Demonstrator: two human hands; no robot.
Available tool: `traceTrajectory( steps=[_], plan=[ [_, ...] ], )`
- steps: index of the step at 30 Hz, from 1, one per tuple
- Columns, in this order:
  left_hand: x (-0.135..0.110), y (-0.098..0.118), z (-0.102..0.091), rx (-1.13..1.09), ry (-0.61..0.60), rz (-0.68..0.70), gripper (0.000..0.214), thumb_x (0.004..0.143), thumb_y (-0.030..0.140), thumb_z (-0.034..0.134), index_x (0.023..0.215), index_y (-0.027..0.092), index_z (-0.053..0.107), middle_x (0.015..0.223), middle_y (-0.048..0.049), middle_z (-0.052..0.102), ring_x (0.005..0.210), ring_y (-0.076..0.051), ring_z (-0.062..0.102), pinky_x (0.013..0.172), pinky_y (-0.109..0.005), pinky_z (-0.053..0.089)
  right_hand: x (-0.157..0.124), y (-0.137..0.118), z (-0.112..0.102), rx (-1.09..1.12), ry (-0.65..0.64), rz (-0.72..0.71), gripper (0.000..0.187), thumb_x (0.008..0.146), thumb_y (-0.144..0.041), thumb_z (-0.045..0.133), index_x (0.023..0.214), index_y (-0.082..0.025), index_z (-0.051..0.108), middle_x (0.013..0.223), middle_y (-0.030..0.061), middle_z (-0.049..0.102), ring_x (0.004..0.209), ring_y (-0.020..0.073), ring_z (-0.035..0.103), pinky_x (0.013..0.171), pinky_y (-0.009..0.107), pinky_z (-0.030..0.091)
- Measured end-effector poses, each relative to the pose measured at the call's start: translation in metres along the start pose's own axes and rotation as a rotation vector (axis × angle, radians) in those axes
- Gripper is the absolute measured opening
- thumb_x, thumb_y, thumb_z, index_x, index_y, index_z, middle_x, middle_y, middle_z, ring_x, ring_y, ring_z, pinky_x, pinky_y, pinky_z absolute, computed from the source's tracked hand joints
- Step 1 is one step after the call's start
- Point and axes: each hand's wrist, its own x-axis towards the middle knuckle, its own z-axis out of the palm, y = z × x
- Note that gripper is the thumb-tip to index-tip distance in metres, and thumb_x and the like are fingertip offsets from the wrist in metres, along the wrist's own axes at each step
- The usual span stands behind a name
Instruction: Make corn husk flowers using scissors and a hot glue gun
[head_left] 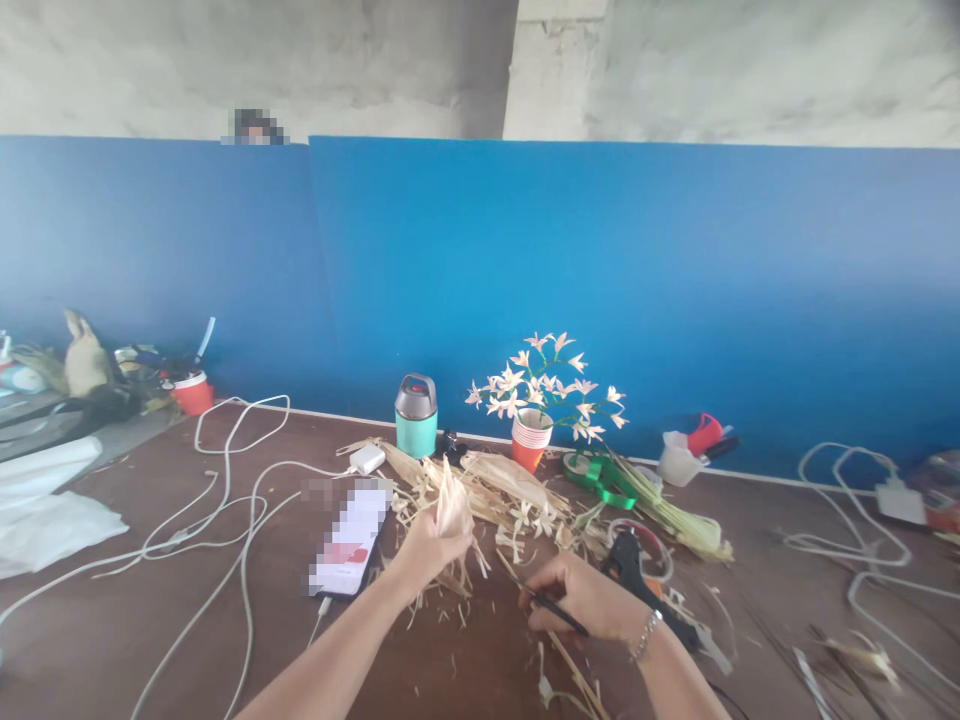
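Dried husk piece (pixel 454 508) pinched upright in left hand (pixel 424 550) above brown table (pixel 112 630); right hand (pixel 592 600) clamped on thin dark tool (pixel 556 608), beside glue gun (pixel 626 560). Looks partway done: finished husk flowers (pixel 544 385) in red cup (pixel 531 442), loose husks (pixel 506 478) heaped behind hands, seemingly unworked

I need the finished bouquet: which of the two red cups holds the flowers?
The red cup just right of the teal container, mid-table, holds them; the other red cup, far left, shows none.

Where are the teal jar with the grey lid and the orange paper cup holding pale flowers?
Teal jar with grey lid (pixel 416 437): head view, teal body.
Orange paper cup (pixel 529 453): head view, front wall.
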Motion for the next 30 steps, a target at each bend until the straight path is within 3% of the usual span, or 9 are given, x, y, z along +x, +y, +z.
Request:
traceTrajectory(
  steps=[7,12,17,21,25,30],
  plan=[
    [-0.001,0.001,0.001,0.060,0.139,-0.005,0.013,0.062,0.019,0.067,0.074,0.013,0.066,0.067,-0.0040,0.068,0.068,-0.022,0.063,0.063,-0.029,0.045,0.006,0.010,-0.001,-0.032,0.068,-0.009,0.015,0.061,-0.027,0.068,0.071,-0.016,0.072,0.046,-0.0032,0.057,0.036,0.0072,0.042,0.035,0.017,0.031],
    [-0.003,0.006,0.001,-0.082,0.216,-0.015,0.024,0.063,0.025,0.072,0.084,0.013,0.069,0.079,-0.0079,0.073,0.079,-0.027,0.066,0.069,-0.032,0.048,0.015,0.010,0.005,0.105,0.194,-0.023,0.023,0.063,-0.036,0.071,0.073,-0.016,0.067,0.050,-0.0041,0.054,0.039,0.0076,0.041,0.036,0.019,0.033],
    [-0.005,0.003,0.005,-0.224,0.073,0.031,0.031,0.065,0.030,0.074,0.089,0.012,0.070,0.079,-0.0075,0.073,0.082,-0.026,0.067,0.074,-0.033,0.050,0.019,-0.013,0.022,0.406,0.431,-0.226,0.035,0.064,-0.043,0.073,0.085,-0.017,0.061,0.063,-0.0029,0.055,0.057,0.0114,0.051,0.054,0.023,0.044],
    [-0.011,0.001,0.015,-0.207,-0.035,0.000,0.027,0.062,0.030,0.077,0.083,0.013,0.071,0.076,-0.0068,0.073,0.077,-0.025,0.067,0.069,-0.030,0.051,0.022,-0.025,0.044,0.534,0.478,-0.316,0.045,0.054,-0.037,0.081,0.089,-0.019,0.059,0.071,-0.0022,0.057,0.063,0.0129,0.052,0.058,0.024,0.044],
    [-0.017,0.002,0.021,-0.242,-0.080,-0.076,0.029,0.065,0.034,0.074,0.085,0.013,0.072,0.076,-0.0067,0.073,0.072,-0.022,0.067,0.063,-0.028,0.050,0.026,-0.024,0.055,0.609,0.515,-0.308,0.042,0.053,-0.031,0.082,0.086,-0.019,0.058,0.064,-0.0048,0.055,0.054,0.0099,0.047,0.051,0.021,0.038],
    [-0.017,0.003,0.018,-0.391,-0.145,-0.139,0.027,0.068,0.037,0.071,0.082,0.013,0.071,0.068,-0.0064,0.072,0.062,-0.020,0.067,0.058,-0.028,0.051,0.024,-0.023,0.049,0.731,0.507,-0.253,0.043,0.054,-0.034,0.082,0.085,-0.018,0.056,0.058,-0.0061,0.053,0.049,0.0096,0.046,0.048,0.021,0.036]
  ],
)
